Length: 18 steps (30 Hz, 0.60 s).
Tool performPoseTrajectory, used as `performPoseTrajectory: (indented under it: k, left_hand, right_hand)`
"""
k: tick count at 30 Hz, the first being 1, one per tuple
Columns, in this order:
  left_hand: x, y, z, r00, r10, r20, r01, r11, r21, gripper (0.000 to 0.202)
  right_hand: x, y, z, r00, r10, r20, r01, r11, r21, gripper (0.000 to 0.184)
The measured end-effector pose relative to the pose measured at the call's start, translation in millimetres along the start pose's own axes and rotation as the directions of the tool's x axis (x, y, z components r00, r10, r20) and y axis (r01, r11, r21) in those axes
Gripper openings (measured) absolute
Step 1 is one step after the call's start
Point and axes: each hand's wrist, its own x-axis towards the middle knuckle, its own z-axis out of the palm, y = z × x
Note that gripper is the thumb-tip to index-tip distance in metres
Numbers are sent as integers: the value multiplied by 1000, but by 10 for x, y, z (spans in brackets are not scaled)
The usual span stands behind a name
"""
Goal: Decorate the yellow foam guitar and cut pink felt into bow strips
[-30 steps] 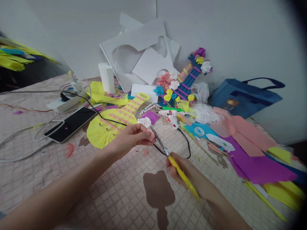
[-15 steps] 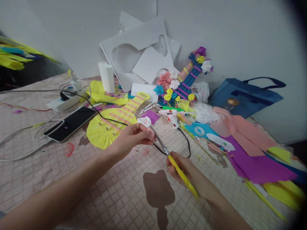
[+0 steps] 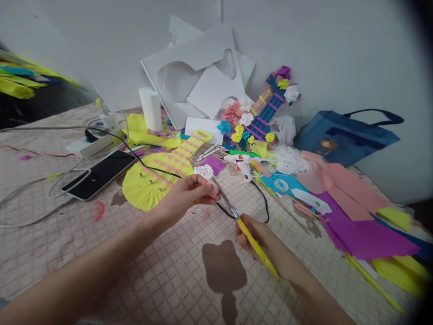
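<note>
Between the thumb and fingers of my left hand (image 3: pixel 191 194) is a small piece of pink paper (image 3: pixel 213 188). My right hand (image 3: pixel 257 237) is wrapped around the yellow handle of a pair of scissors (image 3: pixel 252 241), whose metal blades point up and left. Their tips meet the edge of the pink paper; whether the blades are parted I cannot tell. Just behind my left fingers lies a white crumpled-paper flower (image 3: pixel 204 171). A yellow paper guitar (image 3: pixel 152 174) with pink strips lies left of it, a black cable running across.
A white hot glue gun (image 3: pixel 245 171) stands beyond my hands. Left are a phone (image 3: pixel 99 175) and a power strip (image 3: pixel 89 146). A blue flowered guitar (image 3: pixel 265 117) leans at the back. Purple paper (image 3: pixel 365 234), salmon paper (image 3: pixel 352 189) and a blue bag (image 3: pixel 338 135) are right.
</note>
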Motion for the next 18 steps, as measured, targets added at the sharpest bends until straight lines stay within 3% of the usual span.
performPoseTrajectory:
  k: [9,15,18]
  left_hand:
    - [6,-14,4,1000,-27,-8,26,999,-42,24]
    - [-9,-55,17,992,-123,24,124,991,-46,24]
    - [-29,-94,47,984,-170,57,171,985,-14,25]
  right_hand:
    - [14,-130,40,997,70,8,-71,992,105,25]
    - [92,-48,81,989,125,-85,-111,983,148,36]
    - [133,-5,101,983,103,-151,-69,974,214,37]
